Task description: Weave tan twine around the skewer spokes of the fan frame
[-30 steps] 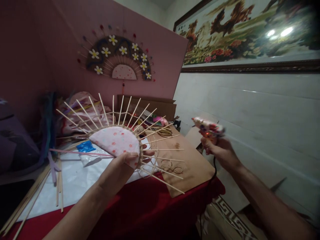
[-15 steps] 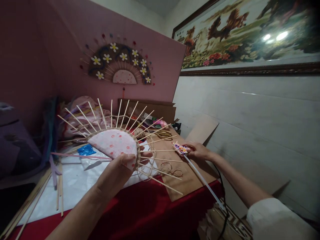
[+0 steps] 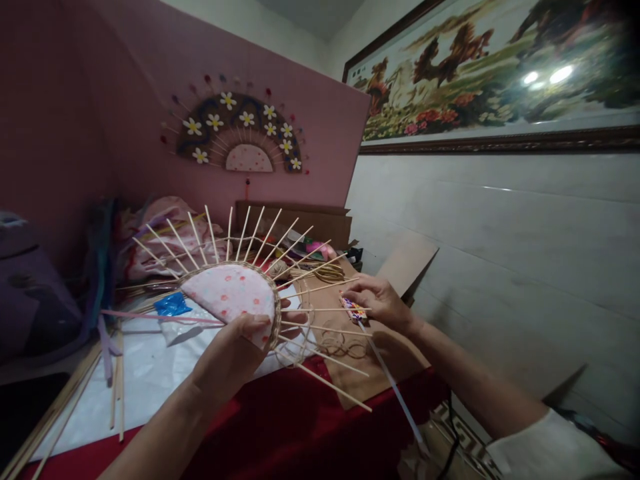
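Note:
My left hand (image 3: 231, 357) holds up a half-round fan frame (image 3: 231, 293) by its lower edge, thumb on the pink spotted fabric. Thin bamboo sticks (image 3: 260, 233) fan out from its woven rim. My right hand (image 3: 383, 301) hovers over the brown paper (image 3: 395, 353), fingers arched and apart, fingertips touching a patterned glue gun (image 3: 354, 310) that lies there. A pale glue stick (image 3: 395, 390) trails from the gun toward the table edge.
The table has a red cloth (image 3: 280, 427) and white sheet (image 3: 150, 373), with loose bamboo sticks (image 3: 117, 393) at the left. A blue wrapper (image 3: 171, 304), cardboard box (image 3: 295, 220) and coiled cord (image 3: 327, 272) sit behind. A finished flowered fan (image 3: 240, 133) hangs on the pink wall.
My right hand brought the glue gun down from mid-air at the right onto the brown paper, and its grip has loosened. The left hand kept the fan frame almost still.

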The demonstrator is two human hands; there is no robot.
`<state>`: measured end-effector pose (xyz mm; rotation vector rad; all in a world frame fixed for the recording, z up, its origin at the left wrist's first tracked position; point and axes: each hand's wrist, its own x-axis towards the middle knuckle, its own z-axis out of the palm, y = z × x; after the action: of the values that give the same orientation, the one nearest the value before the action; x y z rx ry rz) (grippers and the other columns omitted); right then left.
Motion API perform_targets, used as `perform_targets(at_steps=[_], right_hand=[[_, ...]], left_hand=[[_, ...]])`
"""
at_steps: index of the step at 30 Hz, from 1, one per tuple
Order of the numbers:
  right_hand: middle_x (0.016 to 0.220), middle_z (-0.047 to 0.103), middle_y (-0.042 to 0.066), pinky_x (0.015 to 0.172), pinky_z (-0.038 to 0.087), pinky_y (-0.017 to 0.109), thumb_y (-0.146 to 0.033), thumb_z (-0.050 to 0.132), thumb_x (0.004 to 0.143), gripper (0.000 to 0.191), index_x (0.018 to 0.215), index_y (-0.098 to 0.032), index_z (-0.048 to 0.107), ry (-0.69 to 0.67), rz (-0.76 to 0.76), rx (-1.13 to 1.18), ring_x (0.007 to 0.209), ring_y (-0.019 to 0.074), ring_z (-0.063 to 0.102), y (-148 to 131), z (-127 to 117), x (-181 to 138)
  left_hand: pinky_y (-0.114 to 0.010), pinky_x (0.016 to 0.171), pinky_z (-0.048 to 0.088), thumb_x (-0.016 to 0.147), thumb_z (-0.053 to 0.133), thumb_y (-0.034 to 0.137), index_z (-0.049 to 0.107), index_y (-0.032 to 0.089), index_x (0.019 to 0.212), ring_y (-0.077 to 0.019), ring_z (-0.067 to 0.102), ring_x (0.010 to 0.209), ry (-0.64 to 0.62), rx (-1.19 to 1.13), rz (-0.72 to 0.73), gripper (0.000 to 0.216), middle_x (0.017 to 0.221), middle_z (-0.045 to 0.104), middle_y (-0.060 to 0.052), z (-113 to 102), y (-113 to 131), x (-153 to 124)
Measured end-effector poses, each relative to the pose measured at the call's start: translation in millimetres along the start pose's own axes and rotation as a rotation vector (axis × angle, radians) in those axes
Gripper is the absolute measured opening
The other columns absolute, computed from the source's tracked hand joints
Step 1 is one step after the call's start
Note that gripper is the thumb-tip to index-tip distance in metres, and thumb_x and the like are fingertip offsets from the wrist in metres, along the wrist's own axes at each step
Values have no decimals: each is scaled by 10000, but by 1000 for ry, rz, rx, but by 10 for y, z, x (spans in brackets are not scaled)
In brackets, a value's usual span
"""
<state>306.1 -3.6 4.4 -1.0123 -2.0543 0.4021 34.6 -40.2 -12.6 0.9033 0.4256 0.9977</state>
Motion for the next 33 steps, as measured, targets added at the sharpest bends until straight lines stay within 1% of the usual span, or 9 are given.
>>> perform_targets(at_steps=[2, 4, 6, 8, 11, 17, 22, 28, 33], right_hand=[[805, 602, 50, 758, 449, 341, -316, 618, 785, 131, 768, -195, 665, 22, 5, 167, 790, 175, 564, -165, 128, -1], [982, 614, 71, 805, 451, 356, -302, 634, 772, 157, 898, -216, 669, -1, 20, 324, 930, 197, 564, -317, 222, -11], [1138, 579, 70, 877, 430, 378, -288, 640, 766, 275, 1038, -250, 635, -77, 43, 446, 1084, 219, 511, -470, 272, -15], [1146, 578, 53, 940, 393, 397, -287, 644, 758, 332, 1087, -270, 608, -157, 89, 530, 1130, 220, 483, -603, 299, -3], [1051, 603, 43, 936, 393, 394, -323, 671, 722, 306, 1017, -255, 621, -229, 157, 629, 1057, 213, 523, -675, 365, 32], [806, 560, 1, 712, 443, 282, -286, 708, 705, 204, 844, -189, 595, -180, 289, 787, 725, 121, 544, -461, 493, 31], [725, 526, -21, 614, 417, 213, -231, 729, 690, 181, 774, -171, 580, -178, 363, 1057, 622, 77, 496, -452, 430, -30], [742, 568, -1, 612, 431, 208, -226, 702, 718, 125, 763, -164, 605, -121, 476, 1197, 610, 77, 513, -472, 473, -56], [667, 542, -26, 609, 428, 216, -213, 727, 678, 151, 719, -178, 587, -92, 525, 1293, 589, 82, 506, -485, 564, -69]], left_hand=[[-356, 902, 400, 740, 476, 189, 729, 133, 812, -233, 619, 901, 20, -51, -5, 269, 847, 726, -85, 9, 11, -1], [-354, 890, 417, 731, 489, 179, 728, 125, 823, -229, 628, 878, 34, -96, 0, 261, 838, 726, -85, 8, 11, -1], [-345, 877, 431, 728, 497, 169, 727, 114, 823, -223, 634, 853, 46, -118, 12, 255, 828, 726, -84, -1, 4, -1], [-337, 858, 444, 733, 501, 169, 726, 106, 818, -220, 638, 828, 45, -120, 11, 249, 813, 726, -83, -13, -5, -1], [-328, 841, 451, 744, 499, 167, 724, 111, 826, -211, 640, 805, 28, -133, 5, 246, 799, 723, -78, -28, -12, -2], [-339, 856, 443, 736, 502, 177, 721, 115, 823, -214, 636, 807, 3, -142, -2, 244, 787, 718, -78, -29, -12, -16], [-315, 844, 448, 730, 503, 170, 727, 127, 817, -193, 632, 789, -2, -141, 10, 243, 789, 718, -65, 4, -4, -24], [-329, 867, 436, 743, 484, 171, 720, 104, 853, -200, 628, 791, -44, -104, 9, 270, 807, 713, -81, -7, -16, -19], [-340, 872, 428, 745, 479, 175, 721, 118, 849, -203, 626, 799, -58, -122, -11, 269, 803, 712, -79, -35, -33, -20]])
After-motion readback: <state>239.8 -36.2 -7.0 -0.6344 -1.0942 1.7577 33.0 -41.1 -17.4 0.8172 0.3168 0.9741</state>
